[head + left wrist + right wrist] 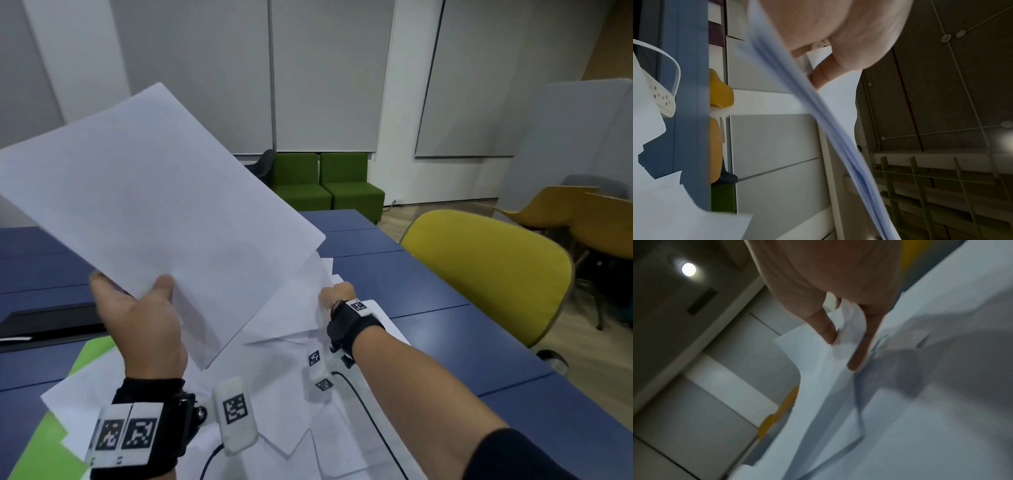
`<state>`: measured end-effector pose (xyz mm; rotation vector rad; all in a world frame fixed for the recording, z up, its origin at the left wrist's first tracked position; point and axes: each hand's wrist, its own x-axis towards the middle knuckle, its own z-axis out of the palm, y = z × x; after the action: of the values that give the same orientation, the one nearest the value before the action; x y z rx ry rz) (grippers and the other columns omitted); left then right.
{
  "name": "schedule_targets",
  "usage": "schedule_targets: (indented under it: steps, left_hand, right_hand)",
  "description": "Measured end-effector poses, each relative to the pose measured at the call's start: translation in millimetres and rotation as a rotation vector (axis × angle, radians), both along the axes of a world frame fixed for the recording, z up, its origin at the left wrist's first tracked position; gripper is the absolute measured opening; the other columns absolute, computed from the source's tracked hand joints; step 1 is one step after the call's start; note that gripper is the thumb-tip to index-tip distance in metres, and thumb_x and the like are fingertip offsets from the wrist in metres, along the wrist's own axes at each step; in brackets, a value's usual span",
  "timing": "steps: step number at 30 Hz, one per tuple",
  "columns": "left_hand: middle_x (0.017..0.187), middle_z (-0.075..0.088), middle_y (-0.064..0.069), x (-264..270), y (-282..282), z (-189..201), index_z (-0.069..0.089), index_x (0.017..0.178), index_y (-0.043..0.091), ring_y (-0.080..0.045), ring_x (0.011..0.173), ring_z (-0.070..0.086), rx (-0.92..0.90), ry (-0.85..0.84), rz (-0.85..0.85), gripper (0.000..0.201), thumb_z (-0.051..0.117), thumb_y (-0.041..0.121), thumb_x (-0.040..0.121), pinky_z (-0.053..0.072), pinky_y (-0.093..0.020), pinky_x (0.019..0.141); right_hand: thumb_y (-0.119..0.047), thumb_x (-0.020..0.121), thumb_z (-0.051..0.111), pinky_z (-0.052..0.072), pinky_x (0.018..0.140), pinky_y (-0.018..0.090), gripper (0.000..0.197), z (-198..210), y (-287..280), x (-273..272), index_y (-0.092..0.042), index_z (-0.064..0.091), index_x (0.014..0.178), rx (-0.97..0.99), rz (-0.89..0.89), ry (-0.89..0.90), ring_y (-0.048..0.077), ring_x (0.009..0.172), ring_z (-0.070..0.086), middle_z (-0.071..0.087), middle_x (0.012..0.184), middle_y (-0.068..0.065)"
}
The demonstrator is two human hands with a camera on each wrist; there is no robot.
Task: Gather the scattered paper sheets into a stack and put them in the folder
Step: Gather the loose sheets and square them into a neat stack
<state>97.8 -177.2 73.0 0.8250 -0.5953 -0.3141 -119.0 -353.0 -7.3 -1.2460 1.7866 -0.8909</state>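
My left hand (144, 318) holds a stack of white sheets (154, 205) up off the table, thumb on top and fingers behind; the left wrist view shows the stack edge-on (838, 138) beside my thumb. My right hand (337, 294) pinches the edge of one loose sheet (291, 308) and lifts it from the scattered paper pile (274, 394); in the right wrist view my fingers (828, 331) pinch that sheet (813, 363). A green folder (92, 353) lies under the pile at the left, mostly covered.
The papers lie on a dark blue table (428, 291). A black tray-like object (51, 322) sits at the left edge. A yellow-green chair (489, 274) stands close on the right, more yellow chairs (582, 219) and green seats (325, 185) beyond.
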Motion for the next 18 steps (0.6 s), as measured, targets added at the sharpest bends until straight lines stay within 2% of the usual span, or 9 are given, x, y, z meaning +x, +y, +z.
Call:
schedule_targets:
  steps: [3,5,8,10,12,14,15,17,18]
  left_hand:
    - [0.102,0.066,0.01,4.2,-2.4,-3.2,0.052,0.1,0.03,0.0,0.086,0.067,-0.006,0.002,0.008,0.051,0.058,-0.018,0.083,0.057,-0.029,0.091]
    - [0.101,0.066,0.01,7.1,-4.7,-5.5,0.052,0.099,0.03,-0.003,0.085,0.067,0.002,0.001,0.021,0.05,0.058,-0.017,0.082,0.056,-0.034,0.092]
    - [0.102,0.067,0.009,9.3,-7.0,-8.1,0.053,0.102,0.031,-0.007,0.09,0.068,0.002,0.009,0.019,0.051,0.058,-0.016,0.082,0.056,-0.038,0.096]
    - [0.1,0.067,0.009,8.6,-6.9,-8.6,0.053,0.1,0.03,-0.006,0.088,0.068,0.009,0.005,0.021,0.051,0.058,-0.017,0.083,0.056,-0.039,0.096]
    - [0.1,0.066,0.009,8.5,-7.1,-9.1,0.052,0.099,0.029,-0.005,0.087,0.067,0.008,-0.007,0.024,0.05,0.058,-0.018,0.083,0.056,-0.037,0.095]
    - [0.099,0.066,0.009,9.0,-6.7,-9.4,0.052,0.099,0.029,-0.005,0.086,0.066,0.011,-0.016,0.032,0.049,0.058,-0.018,0.084,0.056,-0.036,0.094]
    - [0.098,0.065,0.009,10.2,-6.4,-9.3,0.052,0.099,0.029,-0.004,0.085,0.066,0.014,-0.017,0.037,0.049,0.058,-0.017,0.084,0.055,-0.037,0.094]
    - [0.098,0.065,0.009,13.8,-5.6,-9.4,0.052,0.098,0.029,-0.005,0.085,0.066,0.021,-0.016,0.047,0.049,0.058,-0.017,0.083,0.055,-0.039,0.095]
    - [0.098,0.065,0.008,15.5,-5.5,-9.3,0.052,0.098,0.029,-0.006,0.086,0.066,0.024,-0.015,0.054,0.049,0.058,-0.017,0.083,0.055,-0.04,0.097]
  right_hand:
    - [-0.018,0.084,0.062,0.047,0.075,0.03,0.037,-3.3,-8.8,4.6,-0.009,0.062,0.119,0.088,0.103,0.198,0.032,0.101,0.064,0.066,0.116,0.01]
    - [-0.025,0.079,0.07,0.048,0.091,0.033,0.053,-2.7,-12.6,8.9,-0.011,0.06,0.129,0.115,0.163,0.271,0.032,0.121,0.058,0.06,0.131,0.012]
    - [-0.032,0.072,0.072,0.046,0.102,0.04,0.068,-1.8,-18.0,20.0,-0.034,0.053,0.137,0.166,0.272,0.48,0.036,0.132,0.045,0.047,0.14,0.008]
    - [-0.035,0.064,0.073,0.046,0.096,0.042,0.071,-4.0,-22.6,30.1,-0.042,0.055,0.132,0.196,0.322,0.589,0.039,0.132,0.042,0.044,0.138,0.007]
    - [-0.036,0.067,0.078,0.046,0.086,0.039,0.041,-0.5,-24.0,36.2,-0.03,0.064,0.105,0.201,0.329,0.677,0.036,0.126,0.046,0.049,0.134,0.007]
    - [-0.029,0.08,0.077,0.047,0.081,0.031,0.02,0.0,-29.1,33.2,-0.025,0.058,0.085,0.187,0.337,0.603,0.034,0.123,0.049,0.05,0.13,0.008]
    - [-0.021,0.084,0.075,0.049,0.074,0.026,0.017,1.4,-31.8,29.9,-0.022,0.062,0.095,0.178,0.34,0.554,0.033,0.122,0.052,0.052,0.132,0.009]
    - [-0.01,0.085,0.072,0.045,0.053,0.021,0.044,2.9,-34.0,24.1,-0.01,0.06,0.127,0.147,0.306,0.363,0.027,0.112,0.06,0.056,0.136,0.013]
    - [-0.008,0.086,0.069,0.047,0.051,0.021,0.051,2.2,-37.3,24.0,-0.005,0.054,0.134,0.127,0.282,0.312,0.025,0.107,0.062,0.057,0.136,0.015]
